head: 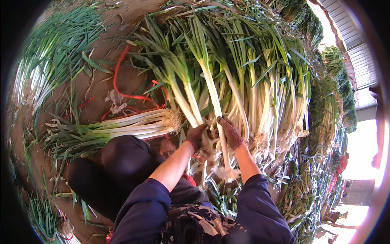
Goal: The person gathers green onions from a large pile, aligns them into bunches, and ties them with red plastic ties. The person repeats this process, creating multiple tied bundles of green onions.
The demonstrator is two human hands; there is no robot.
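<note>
My left hand [196, 136], in a dark red work glove, is closed around the white lower stems of a few leeks [186, 100], their leaves pointing up and away. Just right of it, my gloved right hand [230, 131] grips the white shaft of a single long leek [212, 88], whose rooted end hangs below the hand. Behind and right of my hands lies a wide row of loose leeks [268, 100], roots towards me. To the left, a small pile of leeks [134, 125] lies sideways, its roots close to my left hand.
Red strapping [115, 76] curls on the dirt floor beyond the sideways pile. More leeks [45, 58] lie at the upper left, and a tied bundle [65, 228] at the lower left. Stripped leaves [307, 189] litter the ground at the right. My dark-clad knees are at the lower left.
</note>
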